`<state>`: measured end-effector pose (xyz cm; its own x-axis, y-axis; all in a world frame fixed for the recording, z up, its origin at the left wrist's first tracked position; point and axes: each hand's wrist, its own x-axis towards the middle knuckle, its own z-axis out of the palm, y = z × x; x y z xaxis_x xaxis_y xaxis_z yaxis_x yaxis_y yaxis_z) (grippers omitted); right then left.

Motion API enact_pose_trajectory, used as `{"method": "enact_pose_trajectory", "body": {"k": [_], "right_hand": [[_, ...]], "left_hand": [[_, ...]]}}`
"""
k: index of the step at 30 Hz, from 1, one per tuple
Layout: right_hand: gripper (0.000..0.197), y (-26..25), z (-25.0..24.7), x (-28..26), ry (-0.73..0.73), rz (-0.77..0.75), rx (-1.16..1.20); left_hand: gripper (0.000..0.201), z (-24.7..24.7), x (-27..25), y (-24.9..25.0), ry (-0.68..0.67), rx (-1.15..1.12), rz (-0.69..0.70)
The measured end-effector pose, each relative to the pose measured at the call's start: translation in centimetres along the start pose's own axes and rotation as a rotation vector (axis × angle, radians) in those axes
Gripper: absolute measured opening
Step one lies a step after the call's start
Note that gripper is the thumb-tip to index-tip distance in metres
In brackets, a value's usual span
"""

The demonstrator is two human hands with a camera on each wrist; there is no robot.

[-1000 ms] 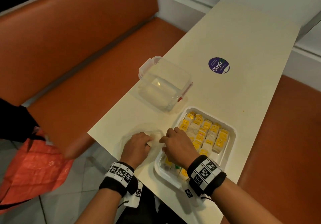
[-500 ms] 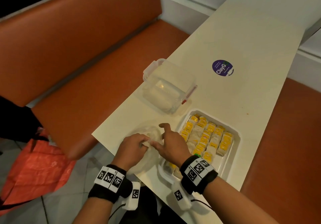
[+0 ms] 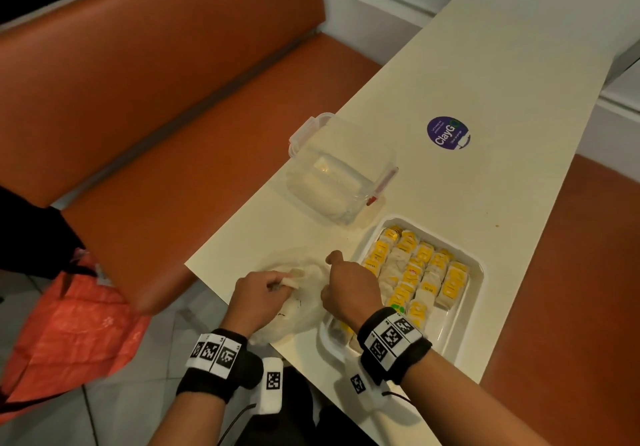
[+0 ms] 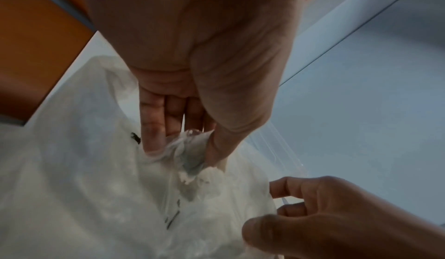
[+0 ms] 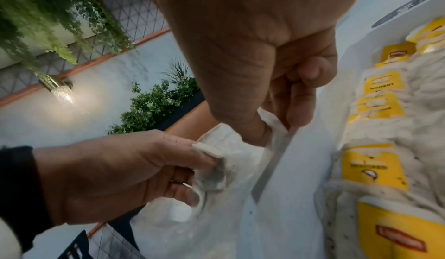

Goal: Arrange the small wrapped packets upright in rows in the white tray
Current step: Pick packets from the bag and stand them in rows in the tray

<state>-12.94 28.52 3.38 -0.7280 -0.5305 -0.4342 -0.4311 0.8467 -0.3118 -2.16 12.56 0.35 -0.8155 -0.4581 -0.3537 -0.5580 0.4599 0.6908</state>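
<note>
Small wrapped packets [image 3: 412,269], white with yellow labels, stand upright in rows running along the long axis of the white tray [image 3: 471,303], which points away from the person on the cream table [image 3: 485,99]. Just left of the tray, the left hand [image 3: 258,295] and right hand [image 3: 348,290] each pinch the crumpled, translucent white plastic bag [image 3: 301,310] between curled fingers and thumb. A clear lidded container [image 3: 339,172] sits beyond.

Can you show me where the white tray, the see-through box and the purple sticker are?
White plastic tray [image 3: 476,274]: head view, bare right rim.
Clear plastic box with red clips [image 3: 341,155]: head view, lid top.
Round purple sticker [image 3: 447,133]: head view, its middle.
</note>
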Motion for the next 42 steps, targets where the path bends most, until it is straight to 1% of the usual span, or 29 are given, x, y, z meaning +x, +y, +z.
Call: {"method": "enact_pose_trajectory", "body": {"k": [4,5,7,10,12,14,15,17,19,20,22,25,28,31,34,36,38,40,42], "right_hand": [[0.076,-0.7,-0.3,0.2,-0.009,-0.009,0.126],[0.076,-0.8,-0.3,0.4,-0.003,-0.011,0.126],[0.070,-0.8,0.1,1.1,0.015,-0.023,0.073],[0.058,-0.9,0.8,2.0,0.003,-0.020,0.025],[0.046,-0.9,1.1,2.5,-0.009,-0.029,-0.009],[0.032,-0.9,1.4,2.8,0.003,-0.052,-0.036],[0.029,-0.9,1.5,2.9,0.011,-0.060,-0.043],[0.035,-1.1,1.8,3.0,0.014,-0.069,-0.043],[0.046,-1.3,1.9,3.1,-0.002,-0.058,-0.037],[0.047,-1.3,2.0,3.2,-0.010,-0.056,-0.043],[0.040,-1.4,2.2,3.4,-0.010,-0.064,-0.064],[0.025,-1.3,2.3,3.5,0.016,-0.058,-0.069],[0.019,-1.3,2.1,3.4,0.027,-0.042,-0.055],[0.017,-1.3,1.9,3.3,0.024,-0.028,-0.023],[0.014,-1.3,1.8,3.1,0.015,-0.018,0.002],[0.010,-1.3,1.7,3.0,-0.004,-0.013,0.006],[0.011,-1.3,1.6,3.0,-0.029,0.003,0.029],[0.019,-1.4,1.3,3.2,-0.048,0.024,0.082],[0.029,-1.3,1.1,3.2,-0.067,0.029,0.134]], "left_hand": [[0.037,-0.3,0.1,-0.2,-0.170,0.076,-0.006],[0.039,-0.3,0.1,-0.2,-0.192,0.079,-0.006],[0.039,-0.2,0.1,0.1,-0.165,0.049,0.009],[0.039,0.1,0.0,0.3,-0.054,0.028,0.055],[0.037,0.5,-0.1,-0.2,-0.010,0.123,0.072],[0.031,1.1,-0.1,-0.8,0.007,0.233,0.079],[0.027,1.3,-0.1,-1.0,0.015,0.259,0.086],[0.015,1.7,0.0,-1.2,0.037,0.260,0.101],[0.004,1.7,0.0,-1.3,0.032,0.221,0.093],[0.003,1.7,0.0,-1.3,0.031,0.197,0.085],[0.004,1.4,-0.2,-1.3,0.046,0.119,0.060],[0.012,0.1,-0.8,-1.1,0.047,-0.060,0.026],[0.018,-2.1,-1.2,-0.5,0.084,-0.158,0.021],[0.021,-3.5,-1.3,0.0,0.125,-0.336,-0.100],[0.023,-3.1,-1.0,1.1,0.160,-0.503,-0.202],[0.022,-1.9,-0.6,1.7,0.168,-0.460,-0.247],[0.024,-0.6,-0.1,2.1,0.116,-0.298,-0.241],[0.028,0.6,0.4,2.0,0.067,-0.155,-0.210],[0.029,1.7,0.9,1.7,0.079,-0.091,-0.192]]}}
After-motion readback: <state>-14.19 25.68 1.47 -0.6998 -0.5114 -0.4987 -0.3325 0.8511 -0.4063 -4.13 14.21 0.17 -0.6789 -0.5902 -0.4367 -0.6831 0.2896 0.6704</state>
